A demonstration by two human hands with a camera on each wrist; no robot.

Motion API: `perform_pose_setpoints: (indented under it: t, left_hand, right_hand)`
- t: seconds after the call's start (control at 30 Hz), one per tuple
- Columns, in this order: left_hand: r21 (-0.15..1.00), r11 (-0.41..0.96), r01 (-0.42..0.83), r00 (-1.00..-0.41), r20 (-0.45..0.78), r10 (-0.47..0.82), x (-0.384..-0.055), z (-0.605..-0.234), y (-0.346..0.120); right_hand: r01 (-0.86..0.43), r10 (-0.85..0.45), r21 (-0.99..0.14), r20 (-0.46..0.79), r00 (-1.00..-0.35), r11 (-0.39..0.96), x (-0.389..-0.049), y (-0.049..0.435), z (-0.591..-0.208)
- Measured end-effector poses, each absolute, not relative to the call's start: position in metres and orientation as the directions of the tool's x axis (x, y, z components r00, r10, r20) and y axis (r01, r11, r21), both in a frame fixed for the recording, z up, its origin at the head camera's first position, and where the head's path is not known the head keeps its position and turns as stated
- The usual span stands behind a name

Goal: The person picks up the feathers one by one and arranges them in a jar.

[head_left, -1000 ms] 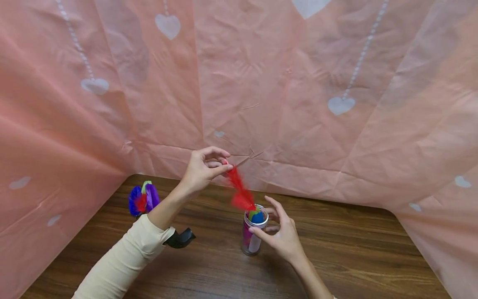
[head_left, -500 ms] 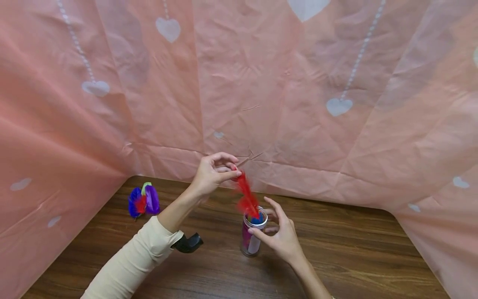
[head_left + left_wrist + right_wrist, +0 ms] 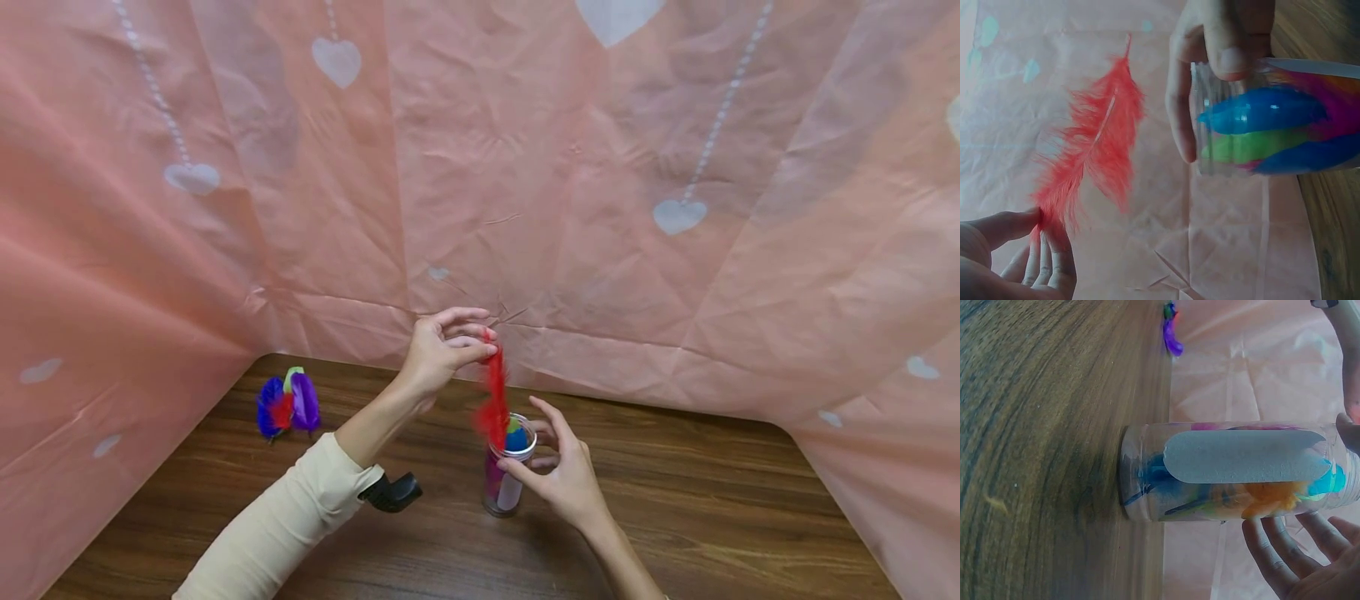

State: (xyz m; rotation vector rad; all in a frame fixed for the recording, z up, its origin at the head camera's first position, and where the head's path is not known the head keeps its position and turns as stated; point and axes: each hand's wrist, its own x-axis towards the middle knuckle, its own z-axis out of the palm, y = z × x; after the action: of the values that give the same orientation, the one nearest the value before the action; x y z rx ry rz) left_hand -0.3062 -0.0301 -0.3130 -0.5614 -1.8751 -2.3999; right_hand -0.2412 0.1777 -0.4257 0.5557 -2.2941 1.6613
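My left hand point(image 3: 442, 354) pinches the tip of a fluffy red feather point(image 3: 497, 400) between thumb and fingers. The feather hangs down at the left side of the jar's mouth in the head view. Its bare quill points away from that hand in the left wrist view, clear of the jar. My right hand point(image 3: 566, 475) holds a clear jar point(image 3: 510, 493) near its rim, thumb on one side and fingers on the other. The jar stands upright on the table. Inside are blue feathers point(image 3: 1260, 111), a green feather point(image 3: 1254, 145) and an orange feather point(image 3: 1272, 497).
Several loose feathers point(image 3: 303, 400), purple, blue, red and green, lie on the wooden table point(image 3: 675, 500) at the far left. A pink cloth point(image 3: 525, 208) with white hearts hangs behind and at both sides. A black strap piece point(image 3: 393, 492) sticks out from the left sleeve.
My left hand has moved right and slightly down with the red feather. The feather has swung from slanting to nearly vertical beside the jar's mouth. My right hand and the jar stay nearly still.
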Motion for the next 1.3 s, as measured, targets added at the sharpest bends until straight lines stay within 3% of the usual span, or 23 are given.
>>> perform_pose_setpoints:
  t: [0.43,0.8,1.3]
  left_hand:
    - [0.92,-0.155,0.359,-0.92,0.377,0.108,-0.319,-0.319,-0.019]
    - [0.921,-0.025,0.389,-0.9,0.386,0.203,-0.306,-0.329,-0.016]
    - [0.894,-0.05,0.445,-0.868,0.444,0.222,-0.298,-0.322,-0.022]
  right_hand:
    - [-0.44,-0.147,-0.852,0.415,-0.898,0.285,-0.243,0.177,-0.427]
    - [-0.441,-0.146,-0.851,0.416,-0.898,0.286,-0.242,0.177,-0.425]
    - [-0.445,-0.153,-0.851,0.418,-0.895,0.28,-0.243,0.177,-0.426]
